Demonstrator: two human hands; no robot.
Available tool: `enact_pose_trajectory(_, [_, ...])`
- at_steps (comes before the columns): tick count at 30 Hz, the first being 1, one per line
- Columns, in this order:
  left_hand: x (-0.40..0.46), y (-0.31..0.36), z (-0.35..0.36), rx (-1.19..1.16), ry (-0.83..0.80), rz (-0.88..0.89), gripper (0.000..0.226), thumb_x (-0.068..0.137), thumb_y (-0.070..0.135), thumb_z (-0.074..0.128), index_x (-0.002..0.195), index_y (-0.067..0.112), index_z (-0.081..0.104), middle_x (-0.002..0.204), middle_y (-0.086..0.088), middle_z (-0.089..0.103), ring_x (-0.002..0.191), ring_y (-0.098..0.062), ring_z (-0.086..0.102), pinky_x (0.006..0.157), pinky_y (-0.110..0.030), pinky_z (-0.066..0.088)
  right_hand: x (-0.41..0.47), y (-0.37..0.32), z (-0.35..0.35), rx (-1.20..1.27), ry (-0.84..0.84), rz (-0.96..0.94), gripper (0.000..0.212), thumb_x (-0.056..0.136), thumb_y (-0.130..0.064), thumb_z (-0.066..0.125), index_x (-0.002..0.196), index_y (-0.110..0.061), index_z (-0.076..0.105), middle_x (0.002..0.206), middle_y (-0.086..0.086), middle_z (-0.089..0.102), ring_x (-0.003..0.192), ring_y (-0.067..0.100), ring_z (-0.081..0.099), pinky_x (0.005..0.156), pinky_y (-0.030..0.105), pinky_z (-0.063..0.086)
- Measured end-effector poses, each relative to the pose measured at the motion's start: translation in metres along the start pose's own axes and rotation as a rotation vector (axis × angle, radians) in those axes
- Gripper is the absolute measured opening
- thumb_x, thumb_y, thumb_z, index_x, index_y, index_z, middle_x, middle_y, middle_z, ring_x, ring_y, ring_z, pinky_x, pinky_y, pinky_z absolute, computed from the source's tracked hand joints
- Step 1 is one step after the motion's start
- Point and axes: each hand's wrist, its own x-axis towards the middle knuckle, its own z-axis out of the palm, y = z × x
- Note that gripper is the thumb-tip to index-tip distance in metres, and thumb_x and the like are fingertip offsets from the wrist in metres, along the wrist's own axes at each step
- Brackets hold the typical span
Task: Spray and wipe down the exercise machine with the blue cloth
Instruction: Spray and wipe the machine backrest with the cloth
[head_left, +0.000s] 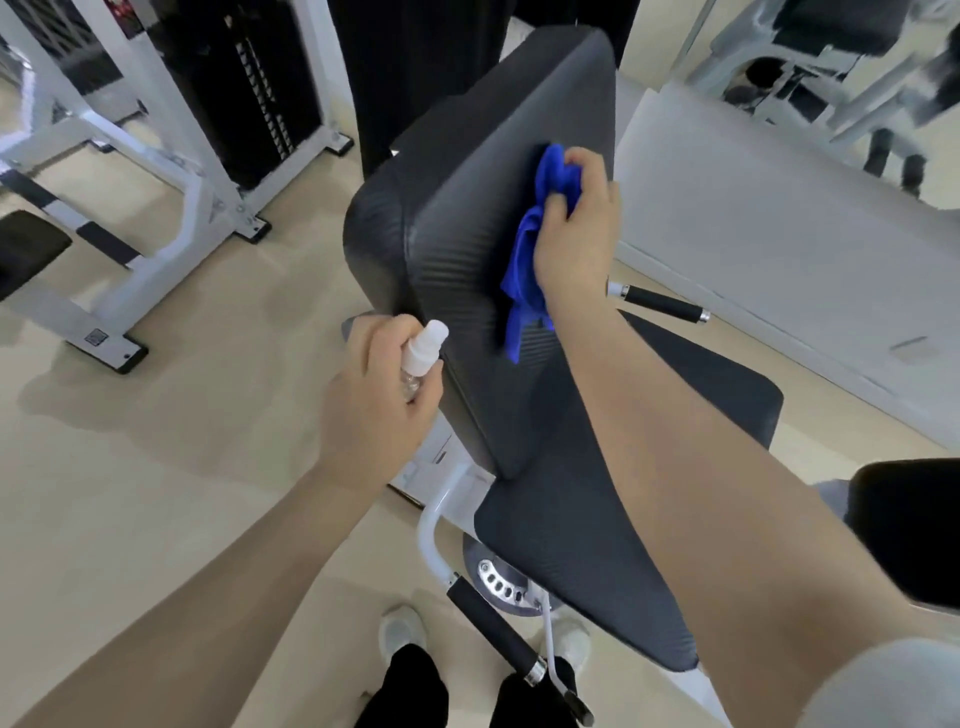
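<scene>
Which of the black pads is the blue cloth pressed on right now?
The upright black ribbed back pad; the right hand holds the blue cloth against it. The flat seat pad below is untouched.

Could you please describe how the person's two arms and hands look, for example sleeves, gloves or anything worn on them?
Both forearms are bare down to the hands. The left hand and the right hand wear no gloves, and I see no watch, ring or bracelet on them. At the right upper arm, a light grey short sleeve shows at the frame's lower right corner. No sleeve is visible on the left arm.
</scene>
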Motion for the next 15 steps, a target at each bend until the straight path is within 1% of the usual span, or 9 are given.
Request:
enact_pose_trajectory(1, [0.001, -0.001, 0.001, -0.029, -0.009, -0.003, 0.024, 0.079, 0.022, 0.053, 0.098, 0.013, 0.042, 0.093, -0.012, 0.053, 0.080, -0.012, 0.043, 0.056, -0.014, 0.029, -0.012, 0.000, 0.001, -0.002, -0.005, -0.016, 0.033, 0.089, -0.002, 0.041, 0.117, -0.016, 0.053, 0.113, 0.007, 0.049, 0.074, -0.005, 0.044, 0.067, -0.003, 0.032])
enact_pose_trajectory(2, [0.001, -0.001, 0.003, -0.058, -0.016, -0.007, 0.024, 0.079, 0.021, 0.053, 0.098, 0.012, 0.042, 0.092, -0.015, 0.054, 0.081, -0.012, 0.043, 0.059, -0.014, 0.031, -0.030, 0.000, 0.002, 0.004, -0.032, -0.069, 0.033, 0.088, -0.002, 0.043, 0.116, -0.015, 0.055, 0.110, 0.006, 0.049, 0.074, -0.002, 0.045, 0.070, -0.003, 0.032])
enact_pose_trajectory(4, [0.001, -0.003, 0.004, -0.088, -0.012, -0.029, 0.024, 0.078, 0.019, 0.054, 0.097, 0.012, 0.042, 0.090, -0.017, 0.054, 0.080, -0.012, 0.042, 0.064, -0.014, 0.030, -0.064, -0.002, 0.002, 0.013, -0.126, -0.240, 0.033, 0.083, -0.001, 0.045, 0.111, -0.009, 0.059, 0.106, 0.004, 0.048, 0.076, 0.001, 0.042, 0.074, 0.000, 0.033])
enact_pose_trajectory(7, [0.000, -0.003, 0.004, -0.114, 0.003, -0.031, 0.023, 0.077, 0.018, 0.054, 0.095, 0.012, 0.042, 0.088, -0.015, 0.053, 0.078, -0.012, 0.042, 0.065, -0.014, 0.031, -0.069, -0.009, -0.006, -0.062, -0.269, -0.449, 0.032, 0.080, -0.002, 0.045, 0.107, -0.007, 0.062, 0.104, 0.006, 0.049, 0.083, 0.007, 0.045, 0.070, 0.015, 0.038])
enact_pose_trajectory(9, [0.002, -0.001, 0.004, -0.135, 0.016, -0.020, 0.023, 0.077, 0.019, 0.054, 0.095, 0.013, 0.041, 0.087, -0.007, 0.050, 0.076, -0.012, 0.043, 0.065, -0.014, 0.032, -0.044, -0.019, -0.011, -0.127, -0.212, -0.444, 0.034, 0.081, -0.002, 0.043, 0.109, -0.010, 0.061, 0.104, 0.005, 0.047, 0.078, 0.006, 0.044, 0.068, 0.017, 0.034])
enact_pose_trajectory(10, [0.003, 0.000, 0.003, -0.146, 0.021, -0.025, 0.023, 0.077, 0.020, 0.053, 0.095, 0.014, 0.041, 0.088, -0.002, 0.047, 0.075, -0.012, 0.043, 0.064, -0.014, 0.032, -0.028, -0.026, -0.011, -0.131, -0.147, -0.366, 0.034, 0.083, -0.001, 0.044, 0.112, -0.012, 0.060, 0.103, 0.002, 0.045, 0.072, 0.004, 0.042, 0.065, 0.013, 0.032])
enact_pose_trajectory(12, [0.002, 0.003, 0.004, -0.150, 0.031, -0.041, 0.022, 0.077, 0.020, 0.053, 0.094, 0.016, 0.040, 0.089, 0.004, 0.043, 0.074, -0.012, 0.043, 0.063, -0.014, 0.032, -0.009, -0.036, -0.011, -0.104, -0.054, -0.218, 0.033, 0.087, -0.001, 0.043, 0.114, -0.015, 0.056, 0.102, -0.003, 0.041, 0.067, 0.001, 0.042, 0.063, 0.008, 0.034])
enact_pose_trajectory(13, [0.002, 0.004, 0.004, -0.141, 0.036, -0.042, 0.022, 0.077, 0.020, 0.053, 0.094, 0.016, 0.040, 0.088, 0.005, 0.042, 0.075, -0.012, 0.043, 0.062, -0.014, 0.032, -0.010, -0.039, -0.009, -0.097, -0.038, -0.225, 0.033, 0.087, -0.001, 0.043, 0.114, -0.016, 0.056, 0.102, -0.003, 0.041, 0.068, 0.001, 0.043, 0.061, 0.006, 0.035])
enact_pose_trajectory(15, [0.002, 0.003, 0.006, -0.129, 0.034, -0.032, 0.023, 0.076, 0.020, 0.053, 0.095, 0.016, 0.040, 0.088, 0.009, 0.042, 0.075, -0.012, 0.043, 0.061, -0.013, 0.031, -0.034, -0.037, -0.004, -0.067, -0.079, -0.382, 0.036, 0.081, 0.001, 0.043, 0.109, -0.013, 0.061, 0.102, 0.001, 0.046, 0.073, 0.005, 0.045, 0.060, 0.010, 0.034])
